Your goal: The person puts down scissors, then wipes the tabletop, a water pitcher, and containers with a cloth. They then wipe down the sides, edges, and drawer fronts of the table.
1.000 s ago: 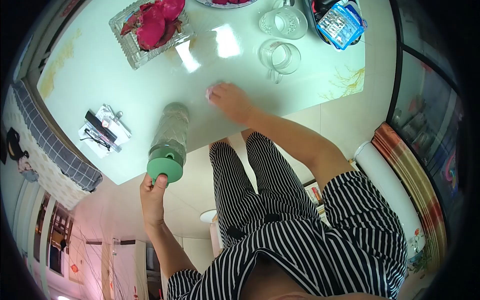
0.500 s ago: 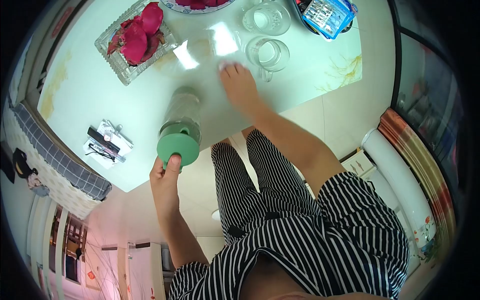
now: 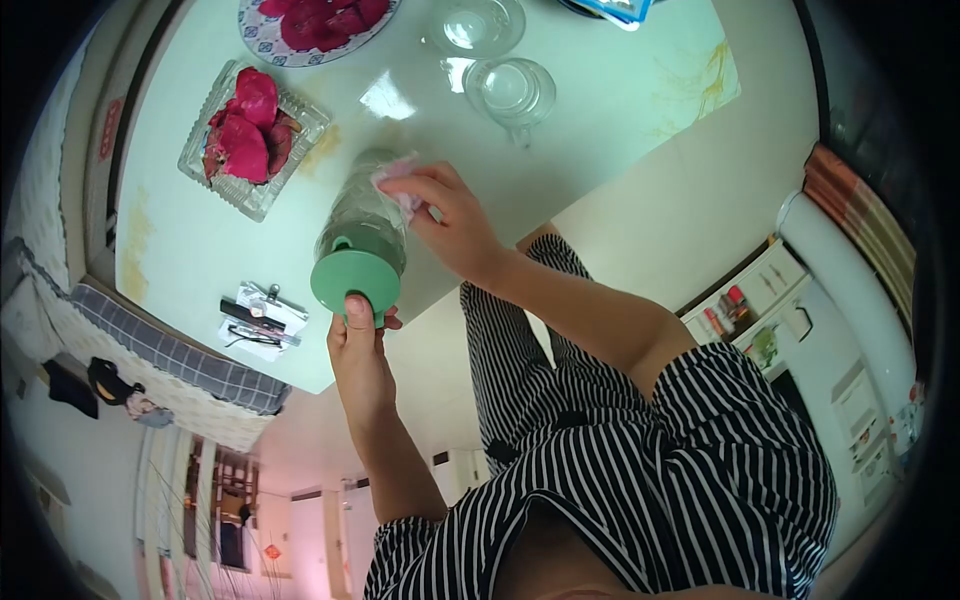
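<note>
My left hand grips the green lid of a clear glass jug, thumb on top of the lid. The jug is tilted, its glass body pointing away from me over the table. My right hand pinches a crumpled pinkish cloth or tissue against the right side of the jug's glass. Two glass mugs stand farther off, the nearer mug to the right of the jug.
A glass tray with dragon fruit peel stands on the table at the left. Behind it is a patterned plate with red fruit. Glasses and papers lie near the left edge. A blue packet shows at the top.
My right hand has lifted off the tabletop and moved left to the jug, with the pinkish cloth now visible. My left hand still holds the lid. The view has shifted.
</note>
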Available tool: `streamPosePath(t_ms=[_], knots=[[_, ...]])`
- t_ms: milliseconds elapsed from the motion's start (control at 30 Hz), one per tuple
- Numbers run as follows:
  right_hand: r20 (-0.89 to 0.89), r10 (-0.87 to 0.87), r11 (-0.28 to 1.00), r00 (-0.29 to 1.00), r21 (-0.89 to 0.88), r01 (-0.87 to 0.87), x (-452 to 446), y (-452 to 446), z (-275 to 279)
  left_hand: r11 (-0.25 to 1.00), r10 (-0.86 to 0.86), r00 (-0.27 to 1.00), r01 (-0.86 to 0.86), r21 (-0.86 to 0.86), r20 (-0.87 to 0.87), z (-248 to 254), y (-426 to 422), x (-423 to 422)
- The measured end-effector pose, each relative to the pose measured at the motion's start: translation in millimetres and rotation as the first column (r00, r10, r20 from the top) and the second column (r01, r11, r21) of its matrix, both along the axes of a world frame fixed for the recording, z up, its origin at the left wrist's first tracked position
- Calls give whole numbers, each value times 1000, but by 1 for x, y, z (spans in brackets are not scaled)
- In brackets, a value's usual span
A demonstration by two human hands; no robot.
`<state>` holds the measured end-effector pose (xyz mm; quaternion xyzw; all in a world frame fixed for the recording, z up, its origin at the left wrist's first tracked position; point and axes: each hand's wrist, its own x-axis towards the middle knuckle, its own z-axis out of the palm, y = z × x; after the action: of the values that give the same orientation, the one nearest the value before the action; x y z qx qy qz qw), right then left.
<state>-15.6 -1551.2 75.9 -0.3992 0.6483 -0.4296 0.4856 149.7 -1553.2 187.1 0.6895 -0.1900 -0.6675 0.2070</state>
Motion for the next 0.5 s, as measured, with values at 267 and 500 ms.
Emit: streamPosePath(t_ms=[267,500], knots=[[24,-153,982,988,117,149,8,3,-49,1000,-19,1000,19,-12,-23,4,0,-1],[-6,7,943,1000,-332,-9,-2,-2,31,998,-57,998,57,-11,-3,1,-3,1]])
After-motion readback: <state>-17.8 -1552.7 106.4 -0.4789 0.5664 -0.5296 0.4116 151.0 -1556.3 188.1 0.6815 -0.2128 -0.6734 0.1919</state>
